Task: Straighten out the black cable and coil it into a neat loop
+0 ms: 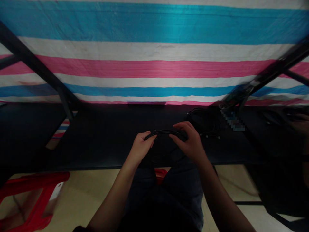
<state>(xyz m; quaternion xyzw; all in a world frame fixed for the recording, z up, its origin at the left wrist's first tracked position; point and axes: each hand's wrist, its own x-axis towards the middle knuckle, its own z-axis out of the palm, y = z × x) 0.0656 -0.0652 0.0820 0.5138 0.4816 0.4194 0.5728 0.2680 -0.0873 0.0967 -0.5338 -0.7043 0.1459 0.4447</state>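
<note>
A coiled black cable arches between my two hands above the front part of the dark table. My left hand is closed round the coil's left side, thumb on top. At the coil's right side, my right hand has its thumb and fingers parted around the strands; whether it grips them is hard to see. The lower part of the loop fades into the dark tabletop. Just beyond my right hand lies another black cable coil, with small light ends showing.
A striped plastic sheet hangs behind the table. Dark slanted frame bars stand at both sides. A red plastic stool is at lower left. A blurred hand of another person shows at the far right, near more dark cables.
</note>
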